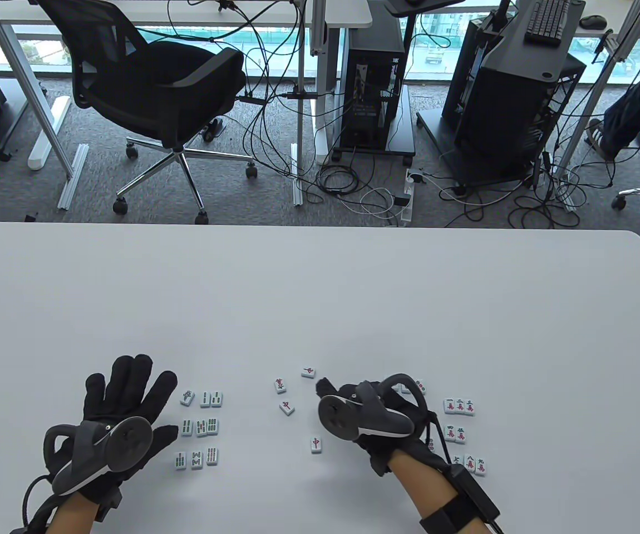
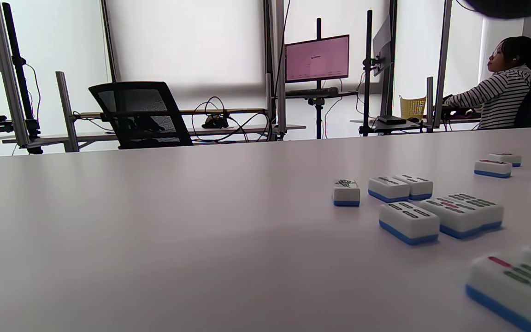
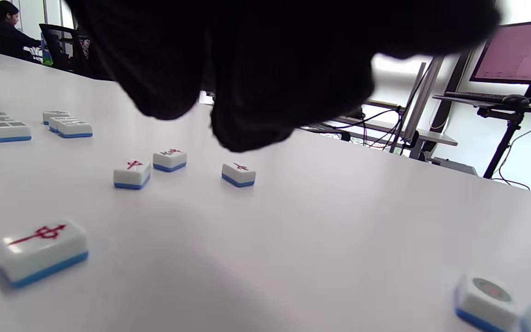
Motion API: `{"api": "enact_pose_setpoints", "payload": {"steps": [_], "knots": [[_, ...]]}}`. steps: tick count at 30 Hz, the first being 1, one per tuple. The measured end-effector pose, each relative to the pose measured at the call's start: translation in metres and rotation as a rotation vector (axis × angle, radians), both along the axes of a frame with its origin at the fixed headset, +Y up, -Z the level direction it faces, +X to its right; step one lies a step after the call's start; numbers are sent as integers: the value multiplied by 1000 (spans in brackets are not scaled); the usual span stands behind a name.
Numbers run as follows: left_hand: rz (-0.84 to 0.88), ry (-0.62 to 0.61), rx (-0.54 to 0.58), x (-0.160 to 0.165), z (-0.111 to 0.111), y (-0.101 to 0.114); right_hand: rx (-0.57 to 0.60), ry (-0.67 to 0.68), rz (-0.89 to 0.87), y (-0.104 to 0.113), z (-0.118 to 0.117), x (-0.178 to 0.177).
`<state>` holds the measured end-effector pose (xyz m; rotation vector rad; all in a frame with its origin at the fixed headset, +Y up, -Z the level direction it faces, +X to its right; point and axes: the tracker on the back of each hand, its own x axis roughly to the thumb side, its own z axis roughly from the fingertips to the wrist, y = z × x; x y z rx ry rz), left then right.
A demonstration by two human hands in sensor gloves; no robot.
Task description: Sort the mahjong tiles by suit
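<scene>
On the white table (image 1: 320,289): sorting mahjong tiles by suit.
Lying flat with fingers spread, left hand (image 1: 122,409) just beside the green bamboo tiles (image 1: 200,427); hovering with fingers curled, grip impossible to tell, right hand (image 1: 364,414) between four loose red tiles (image 1: 287,408) and the character tiles (image 1: 461,434).

The table view looks down from above the near edge of the white table (image 1: 320,289); the left wrist view skims low across it, close to the bamboo tiles (image 2: 436,207); the right wrist view sits low too, sharing those tiles (image 3: 2,125) at its left.
</scene>
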<state>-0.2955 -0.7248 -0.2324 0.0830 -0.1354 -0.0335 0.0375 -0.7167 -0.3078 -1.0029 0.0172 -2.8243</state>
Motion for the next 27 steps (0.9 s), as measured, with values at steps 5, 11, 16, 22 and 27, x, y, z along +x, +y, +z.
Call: {"api": "enact_pose_setpoints", "payload": {"steps": [5,11,16,22,27], "knots": [[8,-6,5,0,0,0,74,29,73,-13,-23,-41],[14,-17,-3,0,0,-1,86,69,226,-36,-37,-77],[27,-19,0,-1,0,0,64,89,329,-45,-43,-86],[29,-20,2,-1,-1,0,21,92,280,-46,-43,-90],[17,-21,-5,0,-1,-1,-3,36,240,-48,-51,-91]]}}
